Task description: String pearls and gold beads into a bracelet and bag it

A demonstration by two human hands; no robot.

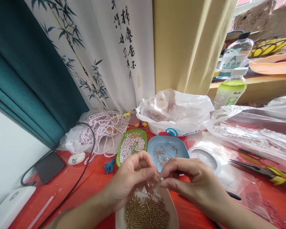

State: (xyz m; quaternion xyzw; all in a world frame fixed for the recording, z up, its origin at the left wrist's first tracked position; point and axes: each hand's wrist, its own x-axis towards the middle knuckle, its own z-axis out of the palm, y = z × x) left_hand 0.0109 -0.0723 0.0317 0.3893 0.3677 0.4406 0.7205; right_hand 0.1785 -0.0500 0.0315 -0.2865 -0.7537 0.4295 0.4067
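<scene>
A small metal pin [158, 176] is pinched between the fingers of the left hand [131, 178] and right hand [193, 181]. Both are held over a white tray of gold beads [146, 213], near the blue tray of pins [166, 152] on the red table [90, 181].

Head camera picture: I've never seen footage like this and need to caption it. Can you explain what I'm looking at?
There is no machine here. The single picture comes from a camera worn on a person's head, looking down at their own two bare hands. The left hand and right hand meet fingertip to fingertip, pinching something too small to make out, above a white tray of gold beads. On the red table behind them lie a green tray of pearl beads, a blue tray of metal pins, strands of pearls, plastic bags, yellow-handled pliers and a phone.
</scene>
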